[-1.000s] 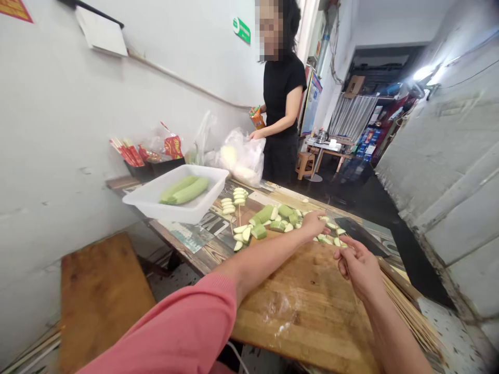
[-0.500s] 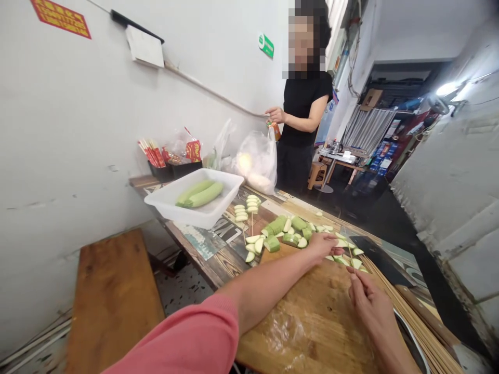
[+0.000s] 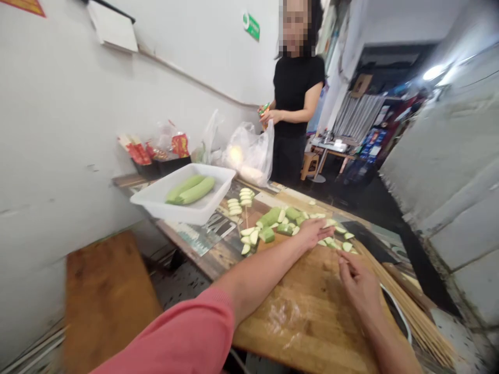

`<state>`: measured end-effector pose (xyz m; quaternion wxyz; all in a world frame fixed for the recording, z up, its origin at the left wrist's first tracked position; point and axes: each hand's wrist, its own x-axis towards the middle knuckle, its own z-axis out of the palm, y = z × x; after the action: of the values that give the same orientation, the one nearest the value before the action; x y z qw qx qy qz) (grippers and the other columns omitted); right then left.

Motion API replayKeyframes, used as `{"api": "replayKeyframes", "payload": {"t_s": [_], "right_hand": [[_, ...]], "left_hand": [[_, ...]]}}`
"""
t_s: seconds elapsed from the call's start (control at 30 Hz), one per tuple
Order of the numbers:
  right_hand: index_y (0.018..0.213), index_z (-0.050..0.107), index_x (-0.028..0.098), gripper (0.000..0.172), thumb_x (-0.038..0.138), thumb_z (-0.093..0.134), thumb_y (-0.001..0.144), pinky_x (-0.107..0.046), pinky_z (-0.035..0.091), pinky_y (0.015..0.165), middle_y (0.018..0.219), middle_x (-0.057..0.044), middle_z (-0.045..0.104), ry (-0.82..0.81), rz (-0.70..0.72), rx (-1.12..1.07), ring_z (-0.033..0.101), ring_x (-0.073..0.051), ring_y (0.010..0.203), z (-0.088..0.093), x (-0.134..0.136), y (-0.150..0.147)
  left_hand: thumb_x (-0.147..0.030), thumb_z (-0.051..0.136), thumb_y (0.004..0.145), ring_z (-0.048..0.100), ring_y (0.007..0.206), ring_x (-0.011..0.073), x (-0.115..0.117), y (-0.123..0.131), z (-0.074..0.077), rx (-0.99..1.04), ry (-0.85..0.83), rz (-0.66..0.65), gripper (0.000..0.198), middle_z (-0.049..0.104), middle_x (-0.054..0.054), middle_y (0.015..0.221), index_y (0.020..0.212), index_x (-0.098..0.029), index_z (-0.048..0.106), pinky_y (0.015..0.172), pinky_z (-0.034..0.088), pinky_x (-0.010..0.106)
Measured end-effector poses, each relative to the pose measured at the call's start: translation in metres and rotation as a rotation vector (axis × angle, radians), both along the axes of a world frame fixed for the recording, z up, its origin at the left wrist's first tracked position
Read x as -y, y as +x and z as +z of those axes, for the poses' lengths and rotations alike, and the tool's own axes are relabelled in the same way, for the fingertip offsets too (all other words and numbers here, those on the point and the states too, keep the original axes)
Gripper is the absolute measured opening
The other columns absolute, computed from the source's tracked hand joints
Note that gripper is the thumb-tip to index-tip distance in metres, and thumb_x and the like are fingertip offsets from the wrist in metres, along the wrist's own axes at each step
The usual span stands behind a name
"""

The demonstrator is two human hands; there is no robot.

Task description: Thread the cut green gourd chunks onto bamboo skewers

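My left hand (image 3: pixel 312 234) reaches over the far part of the wooden cutting board (image 3: pixel 307 296), fingers stretched out above cut zucchini slices (image 3: pixel 329 242). Whether its fingertips touch a slice I cannot tell. My right hand (image 3: pixel 357 280) is closed in a pinch to the right, near those slices. A thin stick, seemingly a bamboo skewer, shows faintly at its fingertips. Chunks of zucchini (image 3: pixel 268 217) lie beyond my left forearm. Two skewers threaded with zucchini slices (image 3: pixel 246 196) rest on the table beside loose slices (image 3: pixel 249 237).
A white plastic tub (image 3: pixel 179 210) holds two whole zucchini (image 3: pixel 197 190). Right of the board lie a bundle of bamboo skewers (image 3: pixel 415 317) and a dark-bladed knife (image 3: pixel 362 236). Plastic bags (image 3: pixel 253 153) stand at the back, near a person in black (image 3: pixel 298 98). A wooden bench (image 3: pixel 109 301) is left.
The view has shifted slightly, so most things appear further left and higher. My left fingers look more extended; my right stays pinched. The other person's hands have come together around an orange packet.
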<state>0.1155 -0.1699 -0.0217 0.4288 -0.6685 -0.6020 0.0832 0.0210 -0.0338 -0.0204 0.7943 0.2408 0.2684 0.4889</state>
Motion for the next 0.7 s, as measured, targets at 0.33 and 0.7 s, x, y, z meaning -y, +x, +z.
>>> {"api": "replayKeyframes", "payload": {"t_s": [0.33,0.7], "right_hand": [[0.106,0.066,0.013,0.045,0.039,0.043,0.078,-0.031,0.050,0.070,0.095,-0.011,0.069,-0.059,-0.018,-0.005,0.066,-0.022,0.078,-0.0014,0.0028,-0.0044],[0.107,0.067,0.013,0.043,0.037,0.044,0.079,-0.028,0.047,0.057,0.088,-0.010,0.071,-0.108,-0.030,0.024,0.063,-0.019,0.061,-0.0016,0.0053,-0.0039]], "left_hand": [[-0.007,0.054,0.079,0.066,0.069,0.0169,-0.0075,-0.0078,0.0050,-0.009,-0.052,0.076,0.004,0.065,0.012,0.075,0.076,-0.008,0.054,0.069,0.053,0.028],[-0.008,0.058,0.077,0.066,0.071,0.0171,-0.0096,-0.0101,0.0036,-0.002,-0.060,0.111,0.005,0.064,0.011,0.075,0.078,-0.008,0.053,0.071,0.054,0.028]]}}
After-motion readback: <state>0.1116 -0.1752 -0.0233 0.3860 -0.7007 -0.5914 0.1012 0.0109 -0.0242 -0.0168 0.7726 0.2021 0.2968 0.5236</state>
